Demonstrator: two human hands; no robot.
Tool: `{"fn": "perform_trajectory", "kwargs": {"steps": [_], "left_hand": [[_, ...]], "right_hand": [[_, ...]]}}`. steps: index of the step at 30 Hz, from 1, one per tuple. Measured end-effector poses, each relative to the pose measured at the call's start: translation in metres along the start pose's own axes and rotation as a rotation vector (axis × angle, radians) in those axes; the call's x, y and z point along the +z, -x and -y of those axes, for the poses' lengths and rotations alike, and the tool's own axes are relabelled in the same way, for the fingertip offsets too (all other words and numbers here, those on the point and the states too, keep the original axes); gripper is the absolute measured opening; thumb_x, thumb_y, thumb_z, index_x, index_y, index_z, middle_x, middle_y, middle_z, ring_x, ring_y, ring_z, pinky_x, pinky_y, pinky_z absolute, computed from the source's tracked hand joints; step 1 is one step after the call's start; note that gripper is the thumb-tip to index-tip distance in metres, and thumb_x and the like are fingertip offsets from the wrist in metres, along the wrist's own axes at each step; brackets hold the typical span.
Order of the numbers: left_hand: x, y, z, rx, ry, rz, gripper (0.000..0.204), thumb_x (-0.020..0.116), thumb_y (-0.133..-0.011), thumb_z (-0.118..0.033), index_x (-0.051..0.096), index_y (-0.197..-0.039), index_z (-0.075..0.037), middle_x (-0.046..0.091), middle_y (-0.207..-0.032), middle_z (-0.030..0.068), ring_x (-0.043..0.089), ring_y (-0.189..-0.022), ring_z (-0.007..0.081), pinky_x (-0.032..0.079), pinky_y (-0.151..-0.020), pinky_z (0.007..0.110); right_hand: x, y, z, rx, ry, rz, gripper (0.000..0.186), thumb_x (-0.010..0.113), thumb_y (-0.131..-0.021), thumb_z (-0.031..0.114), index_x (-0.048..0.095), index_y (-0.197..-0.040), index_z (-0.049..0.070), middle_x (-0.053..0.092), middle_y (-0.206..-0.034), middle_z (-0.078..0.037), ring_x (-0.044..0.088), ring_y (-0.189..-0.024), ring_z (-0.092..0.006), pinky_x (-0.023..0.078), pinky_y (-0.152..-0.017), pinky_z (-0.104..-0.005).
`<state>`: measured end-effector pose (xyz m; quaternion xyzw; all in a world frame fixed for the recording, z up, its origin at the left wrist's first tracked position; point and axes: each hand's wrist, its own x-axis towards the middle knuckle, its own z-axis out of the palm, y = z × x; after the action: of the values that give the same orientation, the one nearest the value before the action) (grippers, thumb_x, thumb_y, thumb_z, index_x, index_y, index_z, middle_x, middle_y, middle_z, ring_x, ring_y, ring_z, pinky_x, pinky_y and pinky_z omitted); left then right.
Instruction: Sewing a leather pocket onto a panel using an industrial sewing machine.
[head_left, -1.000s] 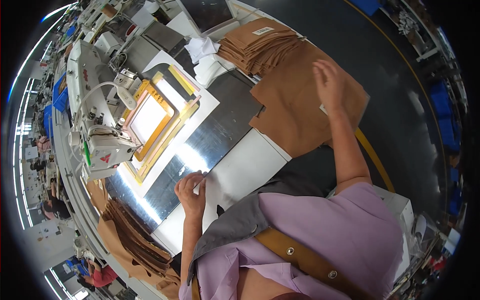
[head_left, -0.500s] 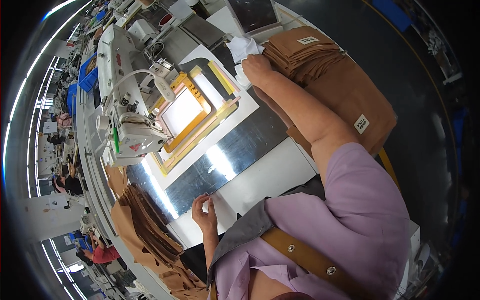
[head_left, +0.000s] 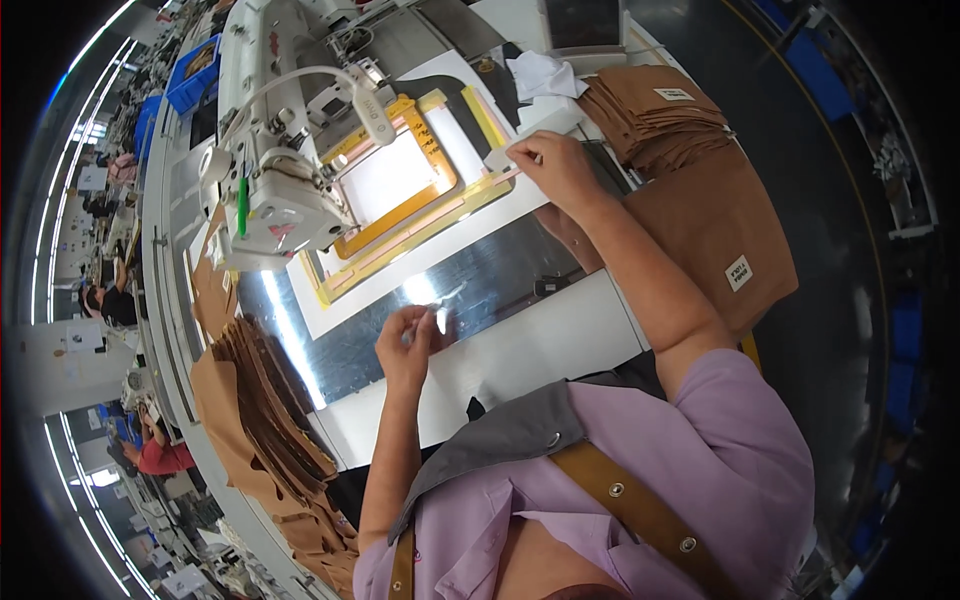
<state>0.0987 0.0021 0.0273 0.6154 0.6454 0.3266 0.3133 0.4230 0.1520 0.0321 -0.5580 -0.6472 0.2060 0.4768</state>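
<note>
My right hand (head_left: 560, 168) is closed in a pinch beside a white strip-like piece (head_left: 512, 150), near the right corner of the sewing machine's template. Whatever lies between its fingertips is too small to name. My left hand (head_left: 405, 342) hovers above the front of the shiny metal plate (head_left: 475, 268), fingers curled toward the thumb. A pale spot shows at its fingertips, either a small piece or a reflection. Ahead stands a white sewing machine (head_left: 285, 200) with a lit lamp. Under its head lies an orange frame (head_left: 432, 150) on a white template with yellow tape (head_left: 375, 267).
Brown fabric pieces are stacked (head_left: 655, 118) at the right, with a larger brown piece bearing a white label (head_left: 738, 273) nearer me. A crumpled white cloth (head_left: 545, 77) sits beside them. More brown pieces (head_left: 255, 410) hang at the left. A small dark object (head_left: 547, 286) rests on the front edge.
My right hand has come away from the white cloth toward the template and nearer me. My left hand has moved forward over the metal plate. The view has shifted slightly.
</note>
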Motion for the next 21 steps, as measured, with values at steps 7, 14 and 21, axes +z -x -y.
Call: {"fn": "perform_trajectory", "kwargs": {"steps": [7,14,21], "left_hand": [[0.041,-0.089,-0.006,-0.322,0.741,0.125,0.021,0.077,-0.095,-0.016,0.074,-0.101,0.003,0.074,-0.089,0.0040,0.067,-0.076,0.0123,0.058,-0.071,0.026],[0.001,-0.118,0.064,-0.240,0.391,-0.190,0.020,0.078,-0.094,-0.018,0.077,-0.093,0.002,0.071,-0.076,0.0017,0.060,-0.065,0.0062,0.049,-0.059,0.022],[-0.005,-0.119,0.067,0.019,0.175,-0.465,0.016,0.079,-0.091,-0.014,0.078,-0.090,0.002,0.066,-0.075,0.0041,0.057,-0.065,0.0108,0.048,-0.063,0.028]], "right_hand": [[0.093,0.072,0.049,-0.149,-0.138,0.144,0.017,0.077,-0.086,0.014,0.076,-0.100,0.005,0.072,-0.092,-0.009,0.069,-0.087,-0.0304,0.054,-0.080,-0.0422],[0.109,0.086,0.052,-0.383,0.294,0.318,0.053,0.076,-0.089,0.028,0.061,-0.135,0.006,0.060,-0.139,-0.011,0.051,-0.137,-0.0282,0.033,-0.119,-0.0511],[0.124,0.093,0.067,-0.336,0.547,0.514,0.071,0.056,-0.100,0.051,0.046,-0.150,0.002,0.044,-0.158,-0.014,0.035,-0.151,-0.0287,0.018,-0.127,-0.0530]]}}
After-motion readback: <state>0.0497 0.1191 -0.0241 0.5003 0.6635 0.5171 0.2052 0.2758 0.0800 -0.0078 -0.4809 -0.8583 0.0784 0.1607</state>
